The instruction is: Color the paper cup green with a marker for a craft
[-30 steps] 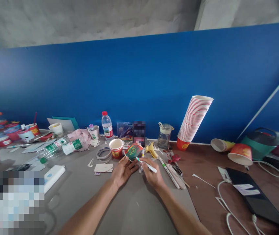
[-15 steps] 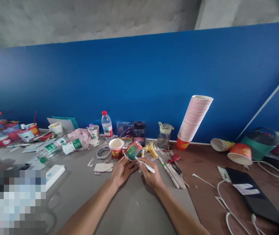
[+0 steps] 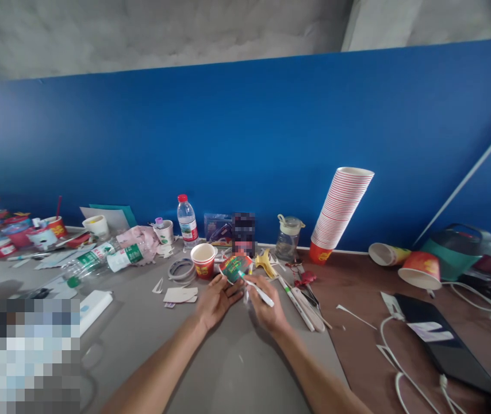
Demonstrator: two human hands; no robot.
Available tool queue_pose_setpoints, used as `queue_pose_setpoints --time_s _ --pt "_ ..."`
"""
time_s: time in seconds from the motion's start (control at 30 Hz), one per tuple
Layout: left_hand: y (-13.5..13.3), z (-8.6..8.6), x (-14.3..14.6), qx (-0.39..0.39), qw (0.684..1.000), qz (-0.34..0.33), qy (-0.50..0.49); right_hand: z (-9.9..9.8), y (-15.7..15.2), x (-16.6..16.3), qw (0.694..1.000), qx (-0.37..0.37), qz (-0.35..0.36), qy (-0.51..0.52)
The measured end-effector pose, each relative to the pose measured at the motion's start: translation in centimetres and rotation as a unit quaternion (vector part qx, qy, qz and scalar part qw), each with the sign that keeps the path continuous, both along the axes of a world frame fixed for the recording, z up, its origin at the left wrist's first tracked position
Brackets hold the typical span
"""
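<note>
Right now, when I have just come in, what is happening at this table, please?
At a cluttered table, a person's right hand holds a white marker, its tip at the green face of a red and green piece; whether it touches is too small to tell. The left hand is at the near edge of that piece. A red paper cup stands upright just to the left, and a tall stack of cups leans farther right.

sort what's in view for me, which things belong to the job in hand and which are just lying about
In use:
white pen, in the grip of the right hand
green-and-red piece, left hand at its lower edge

Apparently just lying about:
red-capped bottle
tall cup stack
glass jar
black flat device
</note>
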State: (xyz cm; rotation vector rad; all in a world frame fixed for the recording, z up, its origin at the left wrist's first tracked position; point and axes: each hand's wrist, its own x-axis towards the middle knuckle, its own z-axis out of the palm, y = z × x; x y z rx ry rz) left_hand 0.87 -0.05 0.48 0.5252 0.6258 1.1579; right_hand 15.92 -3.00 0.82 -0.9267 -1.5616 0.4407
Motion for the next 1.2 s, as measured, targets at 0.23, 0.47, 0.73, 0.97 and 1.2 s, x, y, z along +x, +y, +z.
queue_pose_setpoints --time_s 0.23,0.47,0.73,0.97,1.2 --pt "-0.5 0.2 0.5 0.000 0.999 -0.011 0.045 0.2 -0.2 -0.1 0.999 0.028 -0.039 0.010" --pt "-0.3 -0.1 1.0 0.017 0.998 0.038 0.040 0.2 -0.5 -0.4 0.999 0.036 0.011 -0.013" --pt "-0.6 -0.2 1.4 0.087 0.992 0.033 0.083 0.1 -0.8 -0.6 0.997 0.056 -0.050 -0.009" --pt "-0.3 -0.2 1.2 0.047 0.996 0.043 0.058 -0.4 0.0 0.1 0.997 0.039 -0.063 0.000" --pt "-0.4 -0.3 1.0 0.063 0.997 0.029 0.044 -0.2 -0.6 -0.6 0.997 0.046 -0.036 -0.043"
